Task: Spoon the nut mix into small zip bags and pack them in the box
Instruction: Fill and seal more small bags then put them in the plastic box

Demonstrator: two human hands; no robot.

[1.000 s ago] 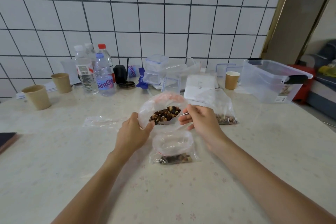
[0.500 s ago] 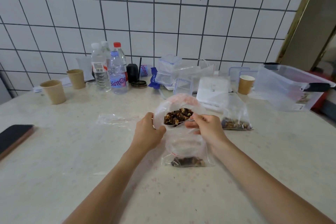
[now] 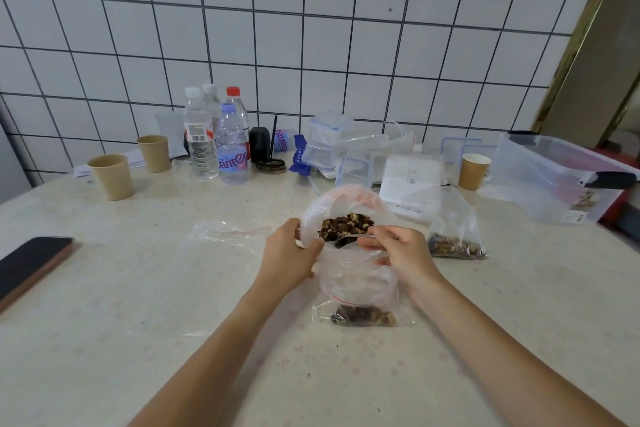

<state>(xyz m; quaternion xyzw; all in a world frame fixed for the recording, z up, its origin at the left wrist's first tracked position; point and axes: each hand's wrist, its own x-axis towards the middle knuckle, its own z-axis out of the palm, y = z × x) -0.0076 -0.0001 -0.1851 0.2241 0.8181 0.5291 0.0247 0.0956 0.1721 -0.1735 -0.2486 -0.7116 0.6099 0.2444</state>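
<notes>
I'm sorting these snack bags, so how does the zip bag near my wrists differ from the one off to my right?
The near zip bag stands open at its mouth, between the hands; the right zip bag lies apart, untouched. The near zip bag holds a thin, darker layer of nut mix; the right zip bag holds a wider, paler layer. Both are clear plastic and rest on the table.

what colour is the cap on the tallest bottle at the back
Red cap, seen in the head view.
</notes>
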